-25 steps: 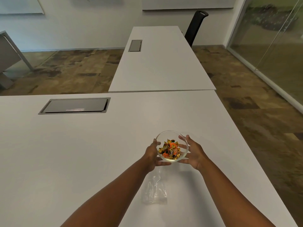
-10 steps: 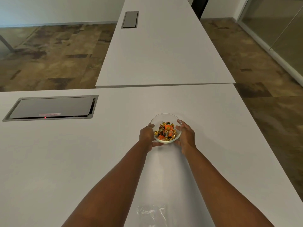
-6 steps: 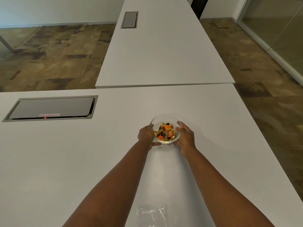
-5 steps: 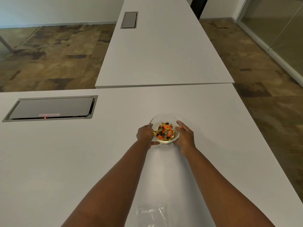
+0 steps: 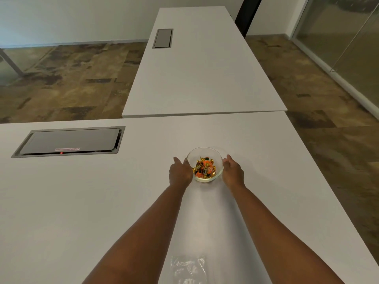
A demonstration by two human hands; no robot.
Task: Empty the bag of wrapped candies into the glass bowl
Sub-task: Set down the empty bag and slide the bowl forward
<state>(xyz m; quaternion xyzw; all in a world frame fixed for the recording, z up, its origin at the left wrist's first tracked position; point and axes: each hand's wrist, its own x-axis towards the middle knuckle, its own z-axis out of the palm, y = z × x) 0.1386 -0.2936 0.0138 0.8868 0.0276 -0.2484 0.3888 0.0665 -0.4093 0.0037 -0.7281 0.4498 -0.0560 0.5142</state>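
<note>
The glass bowl (image 5: 217, 155) stands on the white table (image 5: 102, 201), holding a heap of orange and gold wrapped candies (image 5: 204, 170). My left hand (image 5: 180, 173) presses against the bowl's left side, thumb on the glass. My right hand (image 5: 232, 171) holds the right side, fingertips at the rim. The clear plastic bag (image 5: 187, 268) lies flat and looks empty at the near edge, between my forearms.
A grey cable hatch (image 5: 69, 141) is set into the table at the left. A second white table (image 5: 201, 68) butts against the far edge. The table's right edge drops to brown patterned floor (image 5: 338, 160); a glass wall (image 5: 348, 37) stands at far right.
The bowl, held up near the bag 2.5 s ago, now stands farther out on the table. In the last second both hands stayed at its sides; the view tilted up slightly.
</note>
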